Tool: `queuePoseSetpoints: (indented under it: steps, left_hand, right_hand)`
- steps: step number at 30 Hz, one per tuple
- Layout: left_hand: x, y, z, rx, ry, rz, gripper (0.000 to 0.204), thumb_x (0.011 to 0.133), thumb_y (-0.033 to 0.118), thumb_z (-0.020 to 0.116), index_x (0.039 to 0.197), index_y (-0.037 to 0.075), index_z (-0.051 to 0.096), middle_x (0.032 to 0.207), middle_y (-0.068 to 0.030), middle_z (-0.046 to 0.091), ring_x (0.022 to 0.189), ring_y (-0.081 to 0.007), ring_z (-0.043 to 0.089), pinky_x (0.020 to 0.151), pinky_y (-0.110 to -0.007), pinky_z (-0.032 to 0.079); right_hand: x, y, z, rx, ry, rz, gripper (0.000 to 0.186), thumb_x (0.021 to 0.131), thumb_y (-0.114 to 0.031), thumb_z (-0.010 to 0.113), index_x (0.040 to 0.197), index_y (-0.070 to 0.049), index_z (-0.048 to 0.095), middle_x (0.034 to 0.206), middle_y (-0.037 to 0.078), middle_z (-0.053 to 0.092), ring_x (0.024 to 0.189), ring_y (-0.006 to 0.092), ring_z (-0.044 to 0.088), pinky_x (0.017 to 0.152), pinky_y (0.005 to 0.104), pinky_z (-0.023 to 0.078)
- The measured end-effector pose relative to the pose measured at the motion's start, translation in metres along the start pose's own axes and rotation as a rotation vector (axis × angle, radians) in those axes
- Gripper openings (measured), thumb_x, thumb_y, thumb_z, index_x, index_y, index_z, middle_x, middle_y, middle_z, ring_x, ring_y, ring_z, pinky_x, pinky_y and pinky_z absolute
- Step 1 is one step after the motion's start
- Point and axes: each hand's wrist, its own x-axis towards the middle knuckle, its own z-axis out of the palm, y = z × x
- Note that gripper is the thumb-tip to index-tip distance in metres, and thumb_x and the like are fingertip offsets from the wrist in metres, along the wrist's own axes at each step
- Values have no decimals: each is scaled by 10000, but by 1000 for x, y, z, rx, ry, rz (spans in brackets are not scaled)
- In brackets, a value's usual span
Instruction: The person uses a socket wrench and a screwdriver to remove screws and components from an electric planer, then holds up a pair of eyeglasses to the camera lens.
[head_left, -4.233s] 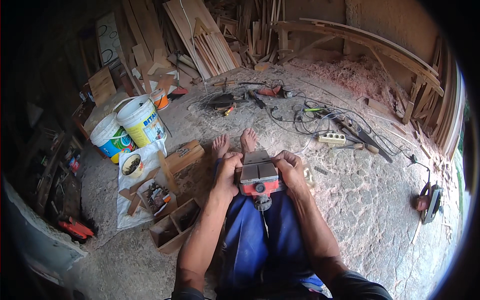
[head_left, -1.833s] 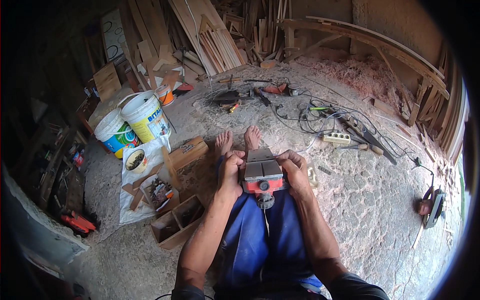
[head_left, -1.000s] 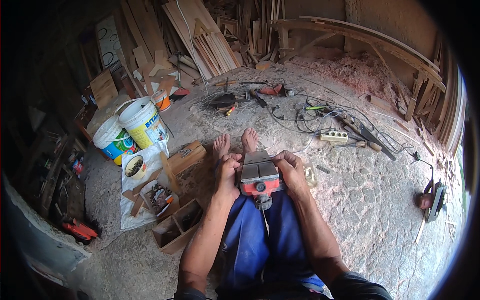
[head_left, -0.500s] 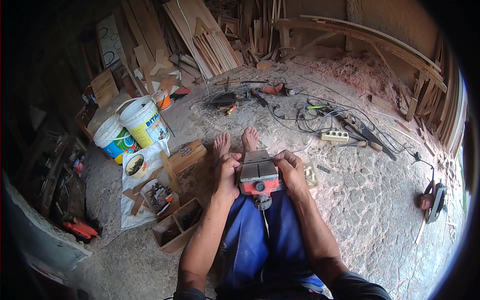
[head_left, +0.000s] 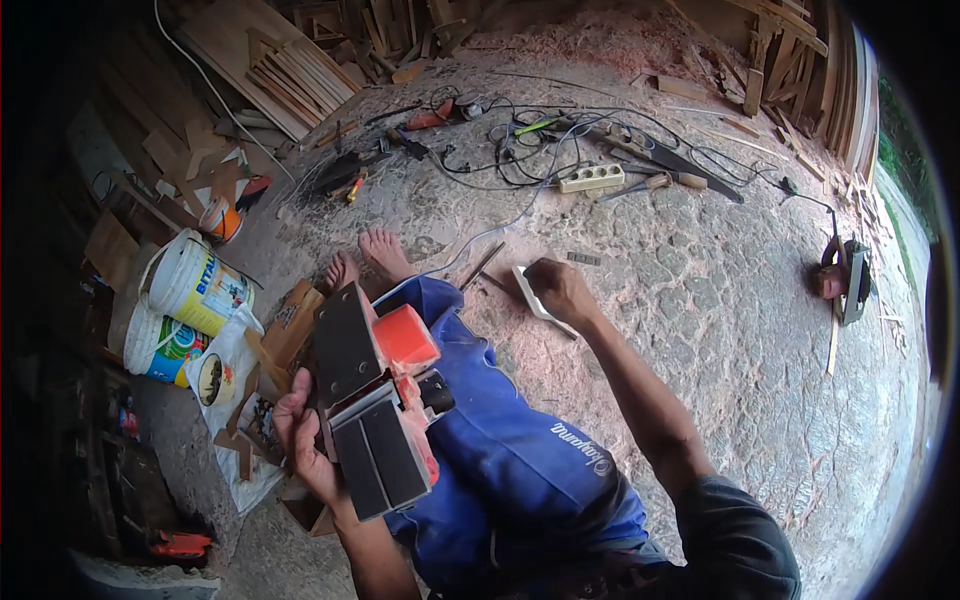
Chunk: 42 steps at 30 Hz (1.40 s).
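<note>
A red and black electric planer (head_left: pixel 385 455) rests over my lap, turned over so that its flat dark sole faces up. My left hand (head_left: pixel 312 445) supports it along the left side, fingers partly hidden behind it. Out to the right, my right hand (head_left: pixel 560 292) reaches down to the floor with curled fingers on a thin white piece (head_left: pixel 533 297); its kind is not clear. Beside that piece lies a thin dark tool (head_left: pixel 484 266). A small dark slotted strip (head_left: pixel 584 258) lies just beyond the right hand.
Two paint buckets (head_left: pixel 205 285) stand at the left by a white sack (head_left: pixel 242 490) with wood pieces. Tangled cables, a power strip (head_left: pixel 591 179), a handsaw (head_left: pixel 690 170) and an angle grinder (head_left: pixel 440 113) lie ahead. Another power tool (head_left: pixel 850 280) sits far right.
The planer has swung left and turned, now in my left hand alone. My right hand has left it and reached down to the white piece on the floor. The view has shifted right.
</note>
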Motion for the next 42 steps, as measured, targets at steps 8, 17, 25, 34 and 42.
queuePoseSetpoints:
  steps: [8,17,25,34,42]
  left_hand:
    - [1,-1,13,-9,18,51,370,845,40,459,1210,-9,489,1453,-240,486,1416,-335,411,1196,-509,303]
    - [-12,-3,21,170,90,145,485,758,95,502,1221,-38,454,1443,-287,453,1405,-382,396,1206,-510,248]
    - [3,-14,37,37,35,116,613,667,137,548,1239,-50,434,1431,-305,432,1403,-369,380,1203,-486,214]
    - [-3,-8,24,108,103,111,658,652,189,539,1254,-58,444,1397,-242,486,1364,-336,425,1197,-469,252]
    - [-8,-9,19,41,12,157,558,690,64,469,1243,-8,453,1419,-248,459,1363,-301,412,1182,-451,242]
  right_hand:
    - [-47,220,111,-227,-182,-214,165,885,-152,519,900,-16,611,945,231,668,914,387,661,813,489,526]
    - [82,125,186,-677,-369,258,388,973,-205,429,1269,28,519,1238,245,590,1146,400,593,956,477,511]
    - [56,133,204,-707,-431,34,349,1055,-246,416,1309,-20,496,1140,205,659,974,304,693,781,429,579]
    - [-60,48,144,467,-411,340,396,1036,-238,498,1362,-13,485,1023,126,658,821,192,624,667,334,509]
    - [-89,-2,91,991,-211,457,460,1019,-232,570,1409,-8,475,919,55,658,685,91,562,565,250,447]
